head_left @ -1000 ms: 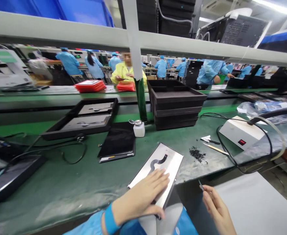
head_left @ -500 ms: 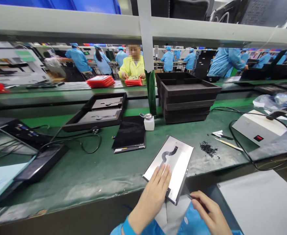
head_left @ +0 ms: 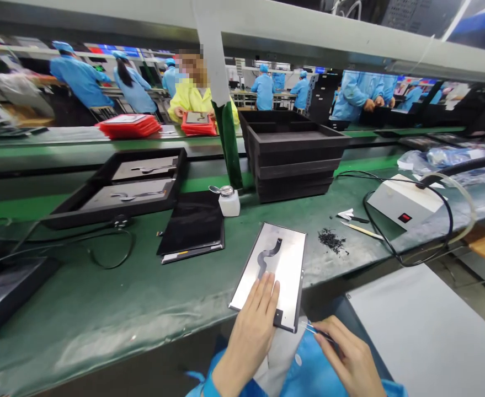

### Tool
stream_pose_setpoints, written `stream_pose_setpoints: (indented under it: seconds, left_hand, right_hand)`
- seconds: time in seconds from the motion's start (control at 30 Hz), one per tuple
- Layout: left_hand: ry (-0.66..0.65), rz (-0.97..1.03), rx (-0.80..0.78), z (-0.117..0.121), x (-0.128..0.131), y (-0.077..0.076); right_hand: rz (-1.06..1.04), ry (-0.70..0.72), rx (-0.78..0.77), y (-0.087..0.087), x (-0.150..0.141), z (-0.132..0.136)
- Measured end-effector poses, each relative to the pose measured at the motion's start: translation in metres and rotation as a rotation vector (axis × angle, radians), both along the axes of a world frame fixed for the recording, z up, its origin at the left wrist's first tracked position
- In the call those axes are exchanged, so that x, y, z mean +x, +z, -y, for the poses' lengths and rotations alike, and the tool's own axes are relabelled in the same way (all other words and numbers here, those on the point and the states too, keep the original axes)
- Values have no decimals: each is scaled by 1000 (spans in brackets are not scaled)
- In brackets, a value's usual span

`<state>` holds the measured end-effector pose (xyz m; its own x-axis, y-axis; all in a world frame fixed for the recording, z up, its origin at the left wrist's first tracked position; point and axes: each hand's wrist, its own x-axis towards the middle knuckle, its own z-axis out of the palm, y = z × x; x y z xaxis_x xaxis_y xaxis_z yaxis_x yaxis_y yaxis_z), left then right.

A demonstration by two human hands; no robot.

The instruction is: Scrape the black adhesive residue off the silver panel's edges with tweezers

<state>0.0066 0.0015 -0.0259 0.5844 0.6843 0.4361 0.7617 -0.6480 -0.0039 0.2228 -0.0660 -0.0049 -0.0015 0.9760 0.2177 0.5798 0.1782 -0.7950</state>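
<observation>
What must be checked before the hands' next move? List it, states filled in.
1. Left hand on the screen: ok, laid flat.
2. Tweezers in the right hand: ok, gripped.
3. Screen fully on the bench: not ok, its near end overhangs the edge.
4. Tweezers clear of the screen: cannot tell, the tips are by its near corner.
5. Black scraps off the screen: ok, piled to its right.

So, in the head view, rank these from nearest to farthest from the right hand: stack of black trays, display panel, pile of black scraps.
1. Display panel: ahead and left of the right hand, under the left hand.
2. Pile of black scraps: on the bench, right of the panel.
3. Stack of black trays: farther back on the bench.
</observation>
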Motion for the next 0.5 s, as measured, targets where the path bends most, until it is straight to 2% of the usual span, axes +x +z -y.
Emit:
stream_pose_setpoints:
  seconds: [0.23,0.5]
  left_hand:
    - [23,43,61,1,2,-3]
    - [18,34,83,1,2,1]
  right_hand:
    - [146,143,141,1,4,2]
    - [233,130,186,-3,-2,2]
